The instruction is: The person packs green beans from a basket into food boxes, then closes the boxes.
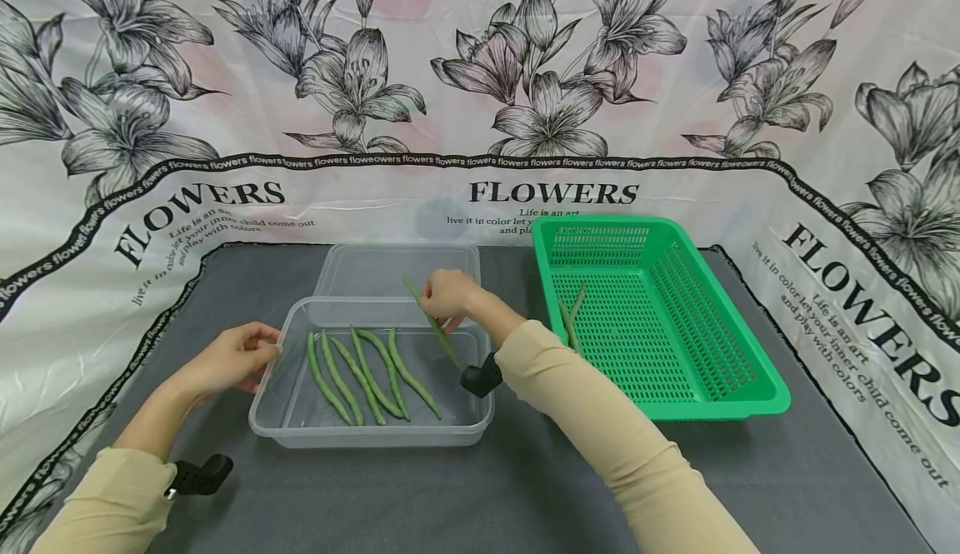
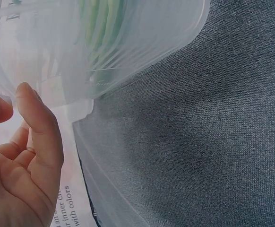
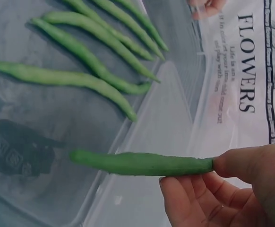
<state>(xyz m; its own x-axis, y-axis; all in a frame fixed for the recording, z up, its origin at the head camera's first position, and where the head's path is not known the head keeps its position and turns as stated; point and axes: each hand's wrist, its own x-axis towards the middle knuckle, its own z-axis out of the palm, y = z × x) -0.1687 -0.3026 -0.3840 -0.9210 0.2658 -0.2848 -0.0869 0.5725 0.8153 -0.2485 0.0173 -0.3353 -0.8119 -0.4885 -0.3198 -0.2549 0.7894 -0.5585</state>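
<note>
Our right hand point(image 1: 450, 294) pinches a green bean point(image 3: 142, 164) partway along its length, above the clear box point(image 1: 371, 436) whose rim our left hand point(image 1: 236, 360) grips. We judge it light and firm (though snappable), best held gently near mid-length.

Got a work surface point(image 1: 390, 504) under grey cloth, fine weave showing in left wrist view. Carries a clear plastic box point(image 1: 375, 436) left of middle: level, open side up, long wall facing the near edge. Has a clear lid point(image 1: 367, 269) lying flat just behind it, close to the far edge, partly hidden by the box; can't tell if touching. Holds a green perforated basket point(image 1: 712, 411) on the right, open side up, turned slightly askew, apart from the box. Shows soft shadow between box and basket.
</note>
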